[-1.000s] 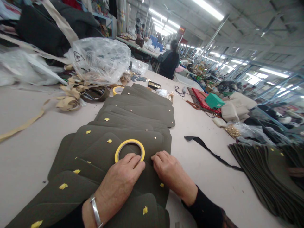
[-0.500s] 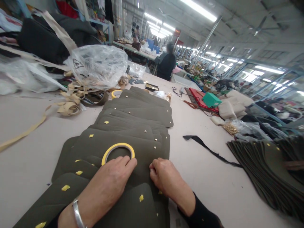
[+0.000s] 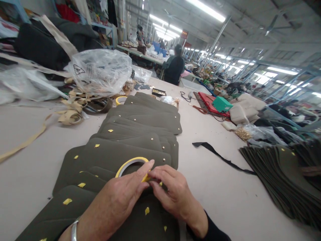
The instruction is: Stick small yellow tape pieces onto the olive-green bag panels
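Note:
A roll of yellow tape (image 3: pixel 126 164) is held in my left hand (image 3: pixel 122 194), its ring standing up past my fingers. My right hand (image 3: pixel 173 190) meets it at the roll's right side, thumb and forefinger pinched close to the tape. A small yellow bit shows just under the right fingertips. Beneath both hands lie overlapping dark olive panels (image 3: pixel 125 147), some with small yellow tape pieces (image 3: pixel 147 211) and some with small shiny studs (image 3: pixel 164 160). A silver bracelet (image 3: pixel 74 231) circles my left wrist.
At right lies a fanned stack of olive panels (image 3: pixel 276 180), with a black strip (image 3: pixel 220 159) beside it. A clear plastic bag (image 3: pixel 102 72) and rolled tan strips (image 3: pixel 70 115) are at left. Farther back are a green box (image 3: pixel 222 104) and a seated person (image 3: pixel 175 67).
My hands have come together at the tape roll. The roll has shifted right and slightly down, and my right hand has moved left to its edge.

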### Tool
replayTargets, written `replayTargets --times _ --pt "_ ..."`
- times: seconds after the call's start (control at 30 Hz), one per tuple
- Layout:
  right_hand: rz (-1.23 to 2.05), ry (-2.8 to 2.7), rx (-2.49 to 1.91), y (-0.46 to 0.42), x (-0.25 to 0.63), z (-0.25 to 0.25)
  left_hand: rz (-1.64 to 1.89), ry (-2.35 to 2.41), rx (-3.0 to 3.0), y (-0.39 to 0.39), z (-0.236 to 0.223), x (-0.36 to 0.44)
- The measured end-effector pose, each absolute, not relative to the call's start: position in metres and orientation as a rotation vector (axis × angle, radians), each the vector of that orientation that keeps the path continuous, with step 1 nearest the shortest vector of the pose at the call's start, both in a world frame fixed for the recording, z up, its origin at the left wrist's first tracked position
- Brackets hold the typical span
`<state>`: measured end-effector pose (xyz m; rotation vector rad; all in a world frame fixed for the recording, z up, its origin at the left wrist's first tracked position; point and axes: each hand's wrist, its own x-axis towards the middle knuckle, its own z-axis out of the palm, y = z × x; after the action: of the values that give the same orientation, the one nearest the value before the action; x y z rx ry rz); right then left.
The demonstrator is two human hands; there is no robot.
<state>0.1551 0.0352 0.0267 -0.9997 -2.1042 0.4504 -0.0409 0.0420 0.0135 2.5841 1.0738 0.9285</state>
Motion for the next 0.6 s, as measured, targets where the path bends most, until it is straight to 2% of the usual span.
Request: replayTargets --times 0.4,0.5,0.6 --pt "0.091 -2.135 -1.044 0.030 0.151 0.010 0.807 1.079 2.504 0.041 0.011 -0.033" --pt "0.201 -2.016 -1.119 0.027 0.147 0.013 0.832 1.088 2.532 0.042 0.012 -0.030" --pt "0.606 -1.716 -1.332 0.028 0.143 0.018 1.002 1.020 2.554 0.042 0.015 -0.025"
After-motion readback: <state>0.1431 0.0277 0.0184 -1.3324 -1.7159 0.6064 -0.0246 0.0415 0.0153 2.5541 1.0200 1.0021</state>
